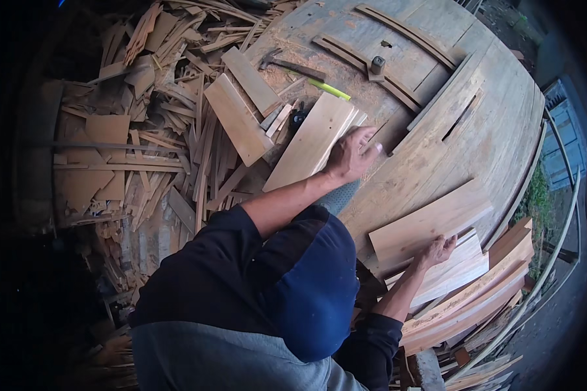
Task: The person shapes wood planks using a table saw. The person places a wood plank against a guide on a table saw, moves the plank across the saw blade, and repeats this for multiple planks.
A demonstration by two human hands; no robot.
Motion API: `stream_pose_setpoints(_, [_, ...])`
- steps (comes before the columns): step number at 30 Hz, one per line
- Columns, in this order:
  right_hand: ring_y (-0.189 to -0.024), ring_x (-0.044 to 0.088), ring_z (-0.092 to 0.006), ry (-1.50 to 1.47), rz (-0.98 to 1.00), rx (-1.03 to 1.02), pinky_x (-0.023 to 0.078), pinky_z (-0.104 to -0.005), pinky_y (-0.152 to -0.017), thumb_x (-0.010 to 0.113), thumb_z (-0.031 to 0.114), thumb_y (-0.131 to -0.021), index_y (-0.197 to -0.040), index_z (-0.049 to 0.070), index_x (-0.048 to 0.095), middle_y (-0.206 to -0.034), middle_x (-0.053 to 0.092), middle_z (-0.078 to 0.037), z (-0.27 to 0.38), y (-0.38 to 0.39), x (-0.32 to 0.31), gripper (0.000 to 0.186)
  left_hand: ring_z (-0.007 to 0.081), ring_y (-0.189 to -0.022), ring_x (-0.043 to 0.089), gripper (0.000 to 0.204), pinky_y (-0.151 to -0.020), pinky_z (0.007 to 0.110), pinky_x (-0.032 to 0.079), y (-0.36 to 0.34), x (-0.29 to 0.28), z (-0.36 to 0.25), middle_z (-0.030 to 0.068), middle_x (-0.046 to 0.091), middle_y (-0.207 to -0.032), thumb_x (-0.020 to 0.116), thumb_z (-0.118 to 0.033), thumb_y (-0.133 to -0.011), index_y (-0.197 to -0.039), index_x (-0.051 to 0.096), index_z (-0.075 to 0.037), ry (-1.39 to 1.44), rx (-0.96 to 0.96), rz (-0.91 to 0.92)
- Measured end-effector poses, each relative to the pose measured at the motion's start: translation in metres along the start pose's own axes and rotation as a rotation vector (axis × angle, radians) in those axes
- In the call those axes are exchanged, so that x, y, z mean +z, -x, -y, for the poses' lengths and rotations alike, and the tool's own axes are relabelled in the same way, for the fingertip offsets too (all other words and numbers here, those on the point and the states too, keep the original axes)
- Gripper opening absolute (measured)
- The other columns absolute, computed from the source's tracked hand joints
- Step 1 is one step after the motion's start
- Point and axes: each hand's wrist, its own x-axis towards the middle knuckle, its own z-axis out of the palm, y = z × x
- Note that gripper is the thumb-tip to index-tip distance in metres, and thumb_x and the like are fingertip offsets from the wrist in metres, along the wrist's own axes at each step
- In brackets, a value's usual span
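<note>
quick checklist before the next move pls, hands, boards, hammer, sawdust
1. Left hand free: ok, it looks empty, fingers parted, near the stacked boards.
2. Right hand firmly on the single board: cannot tell; its fingers are at the board's near edge, but the grip is unclear.
3. Hammer clear of both hands: ok, it lies on the wooden work surface, beyond the stack.
4. Work surface free of sawdust: not ok, some is scattered around the hammer.
5. Single board's underside sound: cannot tell, it faces away from the camera.
</note>
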Motion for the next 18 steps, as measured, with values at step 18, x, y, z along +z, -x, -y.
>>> stream_pose_setpoints(18, [-0.139,0.043,-0.0429,1.005,-0.027,-0.393,0.042,-0.0504,-0.11,0.068,0.031,-0.095,-0.144,0.007,0.057,-0.152,0.04,-0.029,0.013,-0.064,-0.002,0.056,0.029,-0.115,0.067,0.057,-0.091,0.046,0.059,0.023,-0.225,0.285,0.0175,0.065,-0.126,0.079,-0.031,-0.092,-0.132,0.054,0.001,0.327,-1.004,-0.639])
